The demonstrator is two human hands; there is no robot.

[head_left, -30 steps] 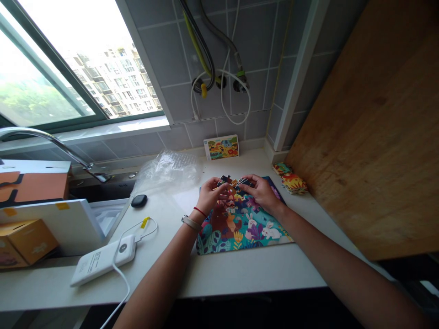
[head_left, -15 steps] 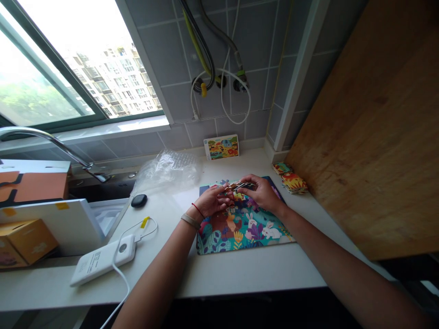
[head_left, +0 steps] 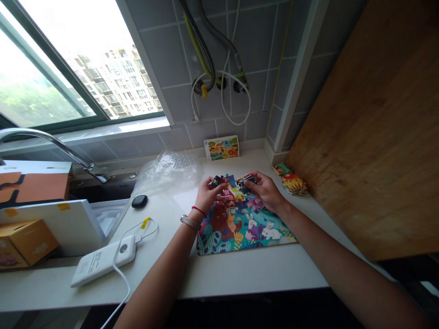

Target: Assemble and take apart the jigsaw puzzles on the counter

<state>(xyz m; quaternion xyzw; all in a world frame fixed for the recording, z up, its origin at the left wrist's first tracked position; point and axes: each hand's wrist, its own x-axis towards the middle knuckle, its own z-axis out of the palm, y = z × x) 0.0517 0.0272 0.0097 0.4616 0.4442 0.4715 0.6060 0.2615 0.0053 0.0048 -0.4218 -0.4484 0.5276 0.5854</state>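
A colourful jigsaw puzzle [head_left: 222, 237] with white rabbits and plants lies flat on the counter beneath both hands. My left hand [head_left: 206, 197] is closed on dark puzzle pieces [head_left: 218, 182] over the puzzle's far left part. In my right hand [head_left: 268, 192] a small bunch of dark puzzle pieces [head_left: 245, 183] is pinched between thumb and fingers, above the far right part. How many pieces each hand holds, I cannot tell.
A picture card [head_left: 222, 148] leans against the tiled wall. Stacked puzzle pieces [head_left: 294, 183] sit by the wooden panel [head_left: 356, 137]. Clear plastic wrap [head_left: 168, 169], a black oval object [head_left: 139, 201] and a white power bank [head_left: 103, 260] with a cable lie left, near the sink and boxes [head_left: 37, 187].
My hands have drawn apart from the shared bunch of pieces. The left hand has turned from palm-up and now grips dark pieces; the right still holds its bunch, now showing dark faces.
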